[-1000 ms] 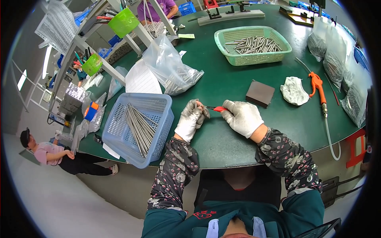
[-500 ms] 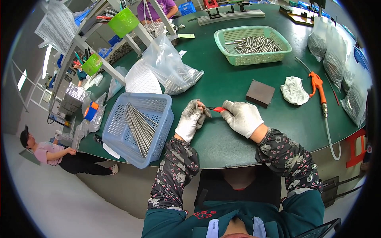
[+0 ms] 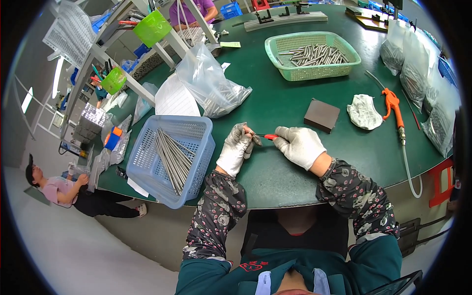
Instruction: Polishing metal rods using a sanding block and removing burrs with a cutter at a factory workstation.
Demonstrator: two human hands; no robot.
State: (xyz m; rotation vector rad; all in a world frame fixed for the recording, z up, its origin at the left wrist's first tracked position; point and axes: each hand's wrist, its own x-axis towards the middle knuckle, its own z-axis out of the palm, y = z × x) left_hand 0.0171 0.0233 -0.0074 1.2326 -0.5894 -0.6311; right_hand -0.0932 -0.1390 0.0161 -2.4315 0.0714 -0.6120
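My left hand (image 3: pixel 235 151), in a white work glove with dark, worn fingertips, is closed in a pinch. Whatever small piece it grips is hidden by the fingers. Close on its right, my gloved right hand (image 3: pixel 301 147) holds a slim red-handled tool (image 3: pixel 270 136). The tool's thin dark tip points left and meets the left fingertips; its exact kind is too small to tell. Both hands are just above the green table. Beside my left forearm stands a blue perforated basket (image 3: pixel 208 147) with several long thin metal rods (image 3: pixel 172 160) in it.
Farther off is a pale green basket (image 3: pixel 317 73) of short metal pins. A dark block (image 3: pixel 322 115), a crumpled white cloth (image 3: pixel 364 112) and an orange air gun (image 3: pixel 392 105) with hose lie to the right. Bags of parts (image 3: pixel 415 78) line the right edge; another bag (image 3: pixel 211 83) lies left.
My hands and the red-handled tool stay almost in place. At the far left, a standing person has raised a forearm.
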